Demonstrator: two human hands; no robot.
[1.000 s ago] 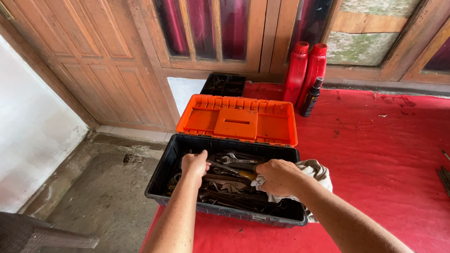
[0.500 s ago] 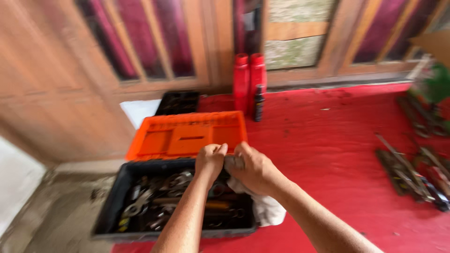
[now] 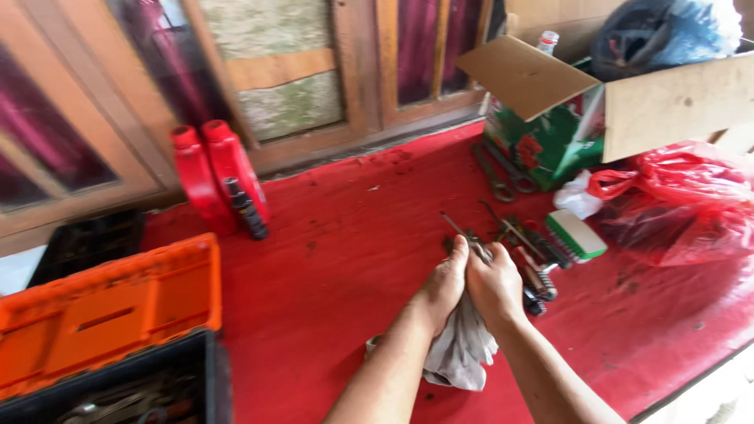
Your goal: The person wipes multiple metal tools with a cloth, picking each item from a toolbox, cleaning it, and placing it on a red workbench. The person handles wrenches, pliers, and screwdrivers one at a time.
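Overhead, red cloth-covered table [image 3: 353, 235], wooden doors [image 3: 314, 71].

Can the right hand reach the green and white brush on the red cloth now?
Probably yes. The brush lies uncovered just beyond the right hand, with only small tools between. But that hand's grip is closed on a grey rag and a metal tool.

A soft, matt grey cloth [image 3: 463, 349] is gripped by the left hand [image 3: 444, 284] and right hand [image 3: 495, 284] around a dull metal tool [image 3: 465, 233]. The red table covering [image 3: 353, 235] looks matt (slightly scuffed). Glossy plastic is seen on the red bottles [image 3: 212, 177] and orange lid [image 3: 102, 310].
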